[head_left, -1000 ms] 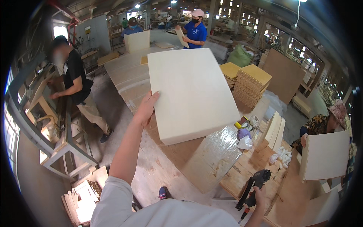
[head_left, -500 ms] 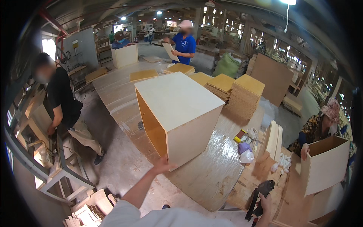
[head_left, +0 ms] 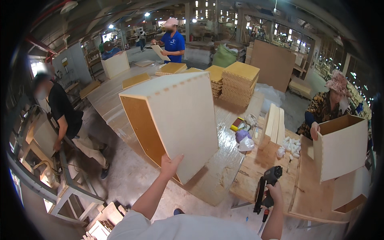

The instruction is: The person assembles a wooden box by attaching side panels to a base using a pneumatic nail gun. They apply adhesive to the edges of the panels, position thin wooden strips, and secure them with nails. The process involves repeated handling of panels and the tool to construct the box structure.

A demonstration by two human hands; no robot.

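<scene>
A large pale wooden box (head_left: 184,124) with an open front and finger-jointed edges stands tilted over the work table. My left hand (head_left: 172,163) grips its lower front edge, thumb on the pale side panel and the other fingers hidden inside the opening. The box's brown inner wall (head_left: 138,124) shows small holes. At the right, my right hand (head_left: 275,193) is wrapped round the handle of a black pneumatic nail gun (head_left: 267,184), held above the table's near edge. A hose drops from the gun's handle.
Stacked yellow-brown panels (head_left: 240,74) stand behind the box. Pale wood strips (head_left: 273,124), a purple bundle (head_left: 242,136) and white plastic pieces (head_left: 293,146) lie right of it. One co-worker (head_left: 326,104) holds another box (head_left: 342,148); others stand left (head_left: 66,108) and far back (head_left: 173,42).
The box has tipped so that its side panel faces me more and its top less. My left hand stays on its edge. The nail gun has come up slightly, and the view has shifted right.
</scene>
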